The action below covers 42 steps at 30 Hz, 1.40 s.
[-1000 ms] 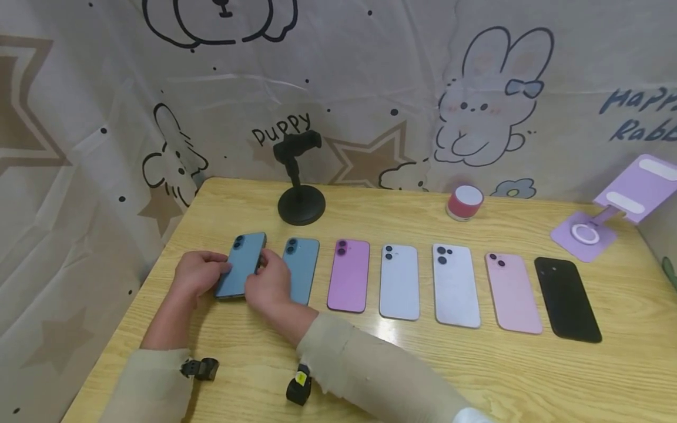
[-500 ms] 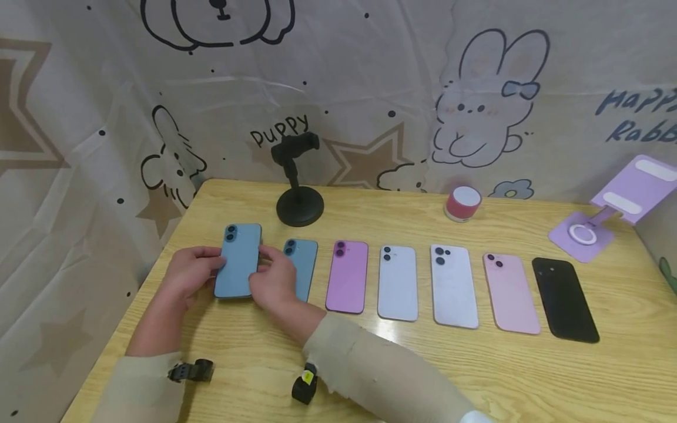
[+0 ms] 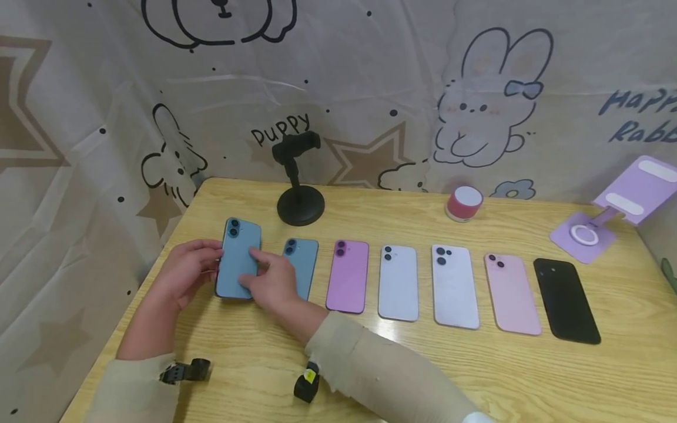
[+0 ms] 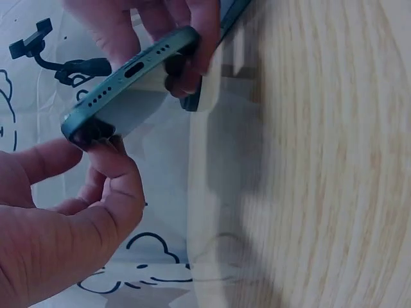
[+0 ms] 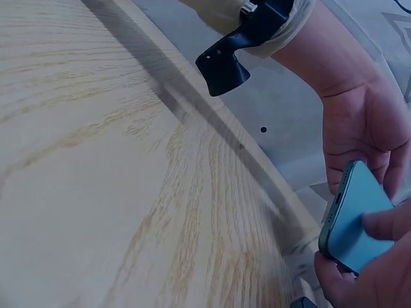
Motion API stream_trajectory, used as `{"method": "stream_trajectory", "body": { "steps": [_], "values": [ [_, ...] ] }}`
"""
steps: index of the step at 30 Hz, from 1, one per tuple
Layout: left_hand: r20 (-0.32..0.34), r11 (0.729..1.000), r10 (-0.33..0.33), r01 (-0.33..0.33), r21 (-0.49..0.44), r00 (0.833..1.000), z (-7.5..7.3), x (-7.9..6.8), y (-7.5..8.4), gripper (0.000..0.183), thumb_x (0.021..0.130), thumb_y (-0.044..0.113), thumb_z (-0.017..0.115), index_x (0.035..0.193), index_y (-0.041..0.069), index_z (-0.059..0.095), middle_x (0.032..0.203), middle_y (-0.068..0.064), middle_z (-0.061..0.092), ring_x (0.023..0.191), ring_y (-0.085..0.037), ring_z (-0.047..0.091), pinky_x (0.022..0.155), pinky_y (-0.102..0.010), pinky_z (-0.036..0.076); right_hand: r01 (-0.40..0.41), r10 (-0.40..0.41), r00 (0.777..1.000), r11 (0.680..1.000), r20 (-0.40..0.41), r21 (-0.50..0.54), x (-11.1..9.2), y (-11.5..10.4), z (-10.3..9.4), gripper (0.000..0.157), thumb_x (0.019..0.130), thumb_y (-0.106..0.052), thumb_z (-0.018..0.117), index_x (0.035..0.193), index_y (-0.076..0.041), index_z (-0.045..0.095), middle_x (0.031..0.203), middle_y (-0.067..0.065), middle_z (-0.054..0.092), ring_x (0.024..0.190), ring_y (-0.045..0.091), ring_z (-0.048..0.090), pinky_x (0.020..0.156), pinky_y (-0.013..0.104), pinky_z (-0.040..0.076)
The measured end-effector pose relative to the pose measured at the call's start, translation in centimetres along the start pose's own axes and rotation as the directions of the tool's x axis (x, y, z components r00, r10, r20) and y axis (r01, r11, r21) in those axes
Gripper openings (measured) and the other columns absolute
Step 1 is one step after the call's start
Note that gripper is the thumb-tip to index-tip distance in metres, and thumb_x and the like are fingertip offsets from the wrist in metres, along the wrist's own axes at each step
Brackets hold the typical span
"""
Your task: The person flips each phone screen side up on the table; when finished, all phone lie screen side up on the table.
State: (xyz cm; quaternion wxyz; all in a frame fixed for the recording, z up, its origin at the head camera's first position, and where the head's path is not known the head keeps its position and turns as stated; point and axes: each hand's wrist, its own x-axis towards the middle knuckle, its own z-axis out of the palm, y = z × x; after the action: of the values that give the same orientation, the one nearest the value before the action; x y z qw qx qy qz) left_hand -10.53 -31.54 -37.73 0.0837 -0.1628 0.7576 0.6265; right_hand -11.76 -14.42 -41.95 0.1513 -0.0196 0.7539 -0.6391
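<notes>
A teal smartphone (image 3: 238, 258), camera side up, is held tilted between both hands at the left end of a row of phones. My left hand (image 3: 189, 271) grips its left edge, the curled fingers (image 4: 115, 170) reaching under the phone's corner in the left wrist view. From the other side my right hand (image 3: 275, 281) pinches it, thumb (image 5: 380, 224) on the back and fingers beneath. The charging-port end (image 4: 133, 69) faces the left wrist camera. A second teal phone (image 3: 304, 270) lies flat on the table, partly hidden by my right hand.
Rightward along the wooden table (image 3: 254, 364) lie a purple phone (image 3: 347, 277), two whitish phones, a pink phone (image 3: 513, 294) and a black phone (image 3: 567, 299). Behind them stand a black stand (image 3: 300, 205), a red-and-white round object (image 3: 464, 203) and a lilac phone stand (image 3: 584, 236).
The held phone's camera end has risen, so its back faces the head camera more. My right thumb has moved from the phone's edge onto its back. The other phones lie as before.
</notes>
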Motion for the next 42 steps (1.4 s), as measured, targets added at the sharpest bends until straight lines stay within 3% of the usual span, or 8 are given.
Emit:
{"method": "stream_trajectory", "body": {
  "steps": [5, 12, 21, 26, 30, 35, 39, 42],
  "values": [
    [0.041, 0.999, 0.05, -0.05, -0.013, 0.998, 0.0, -0.1, 0.1, 0.029, 0.105, 0.007, 0.045, 0.126, -0.013, 0.051, 0.094, -0.002, 0.06, 0.079, -0.013, 0.057, 0.066, -0.025, 0.053, -0.011, 0.007, 0.998, 0.998, 0.07, 0.059, -0.2, 0.1, -0.2, 0.052, 0.083, -0.022, 0.084, 0.133, -0.024, 0.067, 0.123, 0.0, 0.066, 0.092, 0.007, 0.064, 0.072, 0.024, 0.054],
    [0.064, 0.986, 0.089, -0.097, 0.135, 0.994, 0.3, 0.0, -0.5, 0.042, 0.104, 0.014, 0.052, 0.137, -0.012, 0.047, 0.111, -0.012, 0.064, 0.089, -0.012, 0.062, 0.077, -0.027, 0.054, -0.061, 0.037, 0.991, 0.98, 0.126, 0.187, -0.4, 0.3, 0.0, 0.058, 0.081, -0.033, 0.085, 0.135, -0.026, 0.064, 0.131, 0.0, 0.062, 0.097, 0.007, 0.066, 0.076, 0.028, 0.056],
    [0.057, 0.946, 0.088, -0.102, 0.308, 0.994, 0.4, 0.4, -1.0, 0.052, 0.106, 0.028, 0.049, 0.14, -0.011, 0.046, 0.123, -0.024, 0.055, 0.102, -0.025, 0.061, 0.085, -0.039, 0.055, -0.059, -0.018, 0.98, 0.924, 0.196, 0.378, -0.4, 0.2, -0.1, 0.053, 0.086, -0.022, 0.082, 0.136, -0.028, 0.064, 0.126, -0.005, 0.065, 0.103, 0.01, 0.066, 0.084, 0.032, 0.055],
    [0.065, 0.953, 0.066, -0.082, 0.293, 0.996, 0.3, 0.5, -1.2, 0.058, 0.105, 0.036, 0.051, 0.141, -0.01, 0.046, 0.132, -0.026, 0.053, 0.113, -0.034, 0.058, 0.091, -0.043, 0.053, -0.058, -0.108, 0.95, 0.862, 0.294, 0.503, -0.5, 0.1, -0.4, 0.048, 0.096, -0.012, 0.069, 0.142, -0.022, 0.058, 0.133, -0.002, 0.062, 0.11, 0.017, 0.063, 0.09, 0.045, 0.053],
    [0.043, 0.964, 0.067, -0.076, 0.255, 0.997, 0.5, 0.6, -1.2, 0.055, 0.105, 0.032, 0.052, 0.142, -0.009, 0.047, 0.131, -0.026, 0.055, 0.111, -0.03, 0.06, 0.088, -0.038, 0.054, -0.062, -0.139, 0.934, 0.844, 0.328, 0.533, -0.5, 0.1, -0.5, 0.043, 0.102, -0.011, 0.058, 0.144, -0.014, 0.055, 0.129, 0.003, 0.064, 0.112, 0.026, 0.063, 0.086, 0.047, 0.054],
    [-0.001, 0.977, 0.057, -0.056, 0.204, 0.998, 0.8, 0.5, -0.9, 0.052, 0.104, 0.023, 0.056, 0.143, -0.009, 0.045, 0.124, -0.025, 0.055, 0.1, -0.022, 0.062, 0.082, -0.037, 0.056, -0.037, -0.119, 0.957, 0.854, 0.265, 0.518, -0.5, -0.2, -0.5, 0.038, 0.101, -0.003, 0.058, 0.138, -0.01, 0.061, 0.115, 0.005, 0.065, 0.104, 0.028, 0.067, 0.08, 0.045, 0.057],
    [-0.03, 0.98, 0.039, -0.032, 0.195, 0.999, 0.7, 0.5, -0.8, 0.048, 0.103, 0.014, 0.057, 0.143, -0.009, 0.044, 0.121, -0.023, 0.052, 0.095, -0.021, 0.06, 0.079, -0.035, 0.057, 0.008, -0.066, 0.991, 0.902, 0.12, 0.432, -0.5, -0.4, -0.2, 0.04, 0.094, 0.003, 0.066, 0.131, -0.01, 0.066, 0.104, 0.003, 0.062, 0.088, 0.018, 0.068, 0.072, 0.044, 0.059],
    [-0.047, 0.981, 0.026, -0.016, 0.194, 0.999, 0.6, 0.4, -0.8, 0.047, 0.102, 0.01, 0.058, 0.143, -0.008, 0.044, 0.12, -0.021, 0.05, 0.096, -0.023, 0.057, 0.076, -0.032, 0.057, 0.045, -0.052, 0.999, 0.939, 0.013, 0.341, -0.3, -0.4, -0.1, 0.046, 0.089, 0.008, 0.07, 0.131, -0.011, 0.065, 0.102, -0.002, 0.061, 0.08, 0.012, 0.068, 0.063, 0.039, 0.059]
  ]
}}
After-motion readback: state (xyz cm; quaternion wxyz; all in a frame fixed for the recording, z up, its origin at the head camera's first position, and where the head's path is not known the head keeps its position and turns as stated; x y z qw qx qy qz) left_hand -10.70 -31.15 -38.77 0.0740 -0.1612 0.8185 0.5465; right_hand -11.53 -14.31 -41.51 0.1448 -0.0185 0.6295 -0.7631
